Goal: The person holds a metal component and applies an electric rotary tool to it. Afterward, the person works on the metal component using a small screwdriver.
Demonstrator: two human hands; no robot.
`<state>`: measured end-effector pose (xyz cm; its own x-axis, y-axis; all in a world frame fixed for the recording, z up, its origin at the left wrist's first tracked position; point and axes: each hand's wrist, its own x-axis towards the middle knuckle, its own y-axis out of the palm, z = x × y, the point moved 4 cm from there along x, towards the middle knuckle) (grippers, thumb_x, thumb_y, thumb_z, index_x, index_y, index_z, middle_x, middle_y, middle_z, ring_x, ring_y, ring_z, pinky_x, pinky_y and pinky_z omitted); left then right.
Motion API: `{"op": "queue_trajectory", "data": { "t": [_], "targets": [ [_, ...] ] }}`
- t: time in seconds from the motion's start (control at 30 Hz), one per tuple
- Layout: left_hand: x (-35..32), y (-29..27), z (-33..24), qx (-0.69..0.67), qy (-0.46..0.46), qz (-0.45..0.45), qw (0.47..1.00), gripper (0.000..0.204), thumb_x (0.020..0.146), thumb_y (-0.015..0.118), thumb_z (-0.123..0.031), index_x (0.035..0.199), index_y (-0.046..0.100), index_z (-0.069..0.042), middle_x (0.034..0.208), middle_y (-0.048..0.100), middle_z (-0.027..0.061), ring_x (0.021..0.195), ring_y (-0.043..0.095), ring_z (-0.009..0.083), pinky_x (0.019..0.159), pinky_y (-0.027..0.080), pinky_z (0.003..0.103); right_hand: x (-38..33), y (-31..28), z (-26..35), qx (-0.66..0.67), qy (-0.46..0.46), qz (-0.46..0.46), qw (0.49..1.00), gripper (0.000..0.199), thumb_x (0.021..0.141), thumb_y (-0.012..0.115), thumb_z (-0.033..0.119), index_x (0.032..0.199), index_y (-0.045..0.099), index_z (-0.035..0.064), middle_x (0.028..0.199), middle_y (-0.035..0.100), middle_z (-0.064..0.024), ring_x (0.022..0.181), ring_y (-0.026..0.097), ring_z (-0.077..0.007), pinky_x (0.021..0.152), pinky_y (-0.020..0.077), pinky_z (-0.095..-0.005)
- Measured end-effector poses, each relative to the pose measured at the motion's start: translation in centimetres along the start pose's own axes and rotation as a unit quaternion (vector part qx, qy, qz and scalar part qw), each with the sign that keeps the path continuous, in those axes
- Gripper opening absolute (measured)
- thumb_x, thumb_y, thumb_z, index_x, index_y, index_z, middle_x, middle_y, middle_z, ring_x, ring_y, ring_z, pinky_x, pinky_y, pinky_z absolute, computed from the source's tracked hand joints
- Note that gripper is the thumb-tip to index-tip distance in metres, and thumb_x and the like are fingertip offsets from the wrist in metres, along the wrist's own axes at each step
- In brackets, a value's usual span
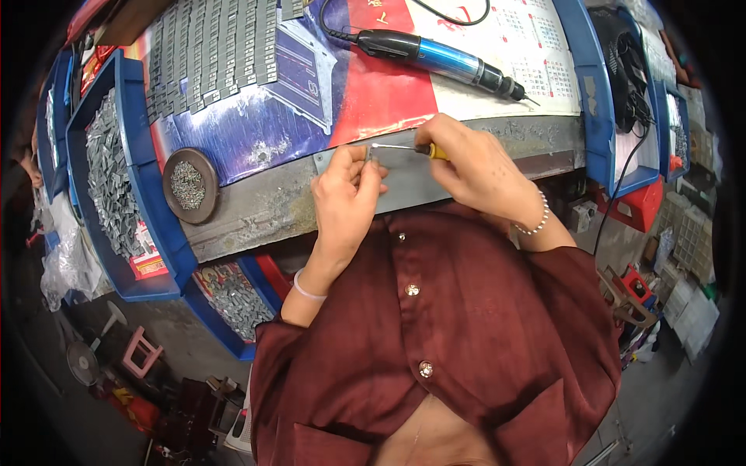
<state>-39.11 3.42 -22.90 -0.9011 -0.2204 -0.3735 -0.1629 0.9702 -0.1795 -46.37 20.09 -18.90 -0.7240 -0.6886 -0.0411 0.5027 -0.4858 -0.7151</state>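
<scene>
My right hand [488, 172] is closed round the yellow handle of a small screwdriver [440, 152], whose thin shaft points left. The screwdriver's tip meets a small grey metal part [371, 154], pinched in the fingers of my left hand [346, 194]. Fingertips hide most of that part. Both hands are just above a grey metal plate [408, 185] at the near edge of the workbench. Beyond them, a blue and black electric screwdriver [454, 62] lies on the printed paper covering.
Rows of small grey metal parts [214, 54] lie at the far left. A round brown dish [208, 208] holds tiny screws. Blue bins [138, 147] of grey pieces flank the bench on the left; another blue bin [597, 116] holds black items at right. A cable [622, 171] hangs there.
</scene>
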Motion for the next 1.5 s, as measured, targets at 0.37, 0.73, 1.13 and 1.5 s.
{"op": "queue_trajectory", "data": {
  "t": [0.37,0.73,1.13,1.5],
  "targets": [
    [0.1,-0.1,1.2,-0.024,0.022,-0.025,0.999,0.014,0.088,0.058,-0.003,0.098,0.060,0.006,0.073,0.071,0.0140,0.064,0.069,0.0157,0.058,0.054,0.030,2.4,4.4,0.5,0.080,-0.082,-0.070,0.991,0.024,0.076,0.072,0.008,0.093,0.056,0.0042,0.082,0.062,-0.0117,0.073,0.064,-0.0318,0.061,0.0499,-0.0395],
    [0.1,-1.5,0.9,0.059,0.110,-0.063,0.990,0.012,0.086,0.059,-0.005,0.097,0.061,0.002,0.069,0.068,0.0156,0.058,0.068,0.0262,0.055,0.051,0.037,2.9,3.7,0.3,0.083,-0.154,0.050,0.983,0.030,0.072,0.072,0.000,0.094,0.052,0.0039,0.080,0.058,-0.0113,0.072,0.061,-0.0320,0.061,0.0484,-0.0396],
    [-0.5,-5.8,1.4,-0.212,-0.008,-0.013,0.977,0.019,0.097,0.058,-0.010,0.110,0.059,0.003,0.083,0.069,0.0085,0.069,0.065,0.0116,0.060,0.052,0.024,8.7,1.5,7.2,0.298,-0.049,-0.047,0.952,0.008,0.085,0.063,-0.003,0.087,0.055,0.0006,0.086,0.069,-0.0066,0.073,0.059,-0.0068,0.064,0.0477,-0.0239],
    [-7.0,-13.1,4.0,-0.244,0.031,-0.185,0.952,0.013,0.096,0.055,-0.005,0.105,0.058,0.004,0.084,0.070,0.0110,0.066,0.066,0.0118,0.060,0.054,0.023,21.0,15.2,19.0,0.037,-0.254,0.118,0.959,0.011,0.084,0.063,0.008,0.092,0.059,0.0003,0.087,0.070,-0.0107,0.077,0.067,-0.0240,0.071,0.0518,-0.0353]
  ]
}}
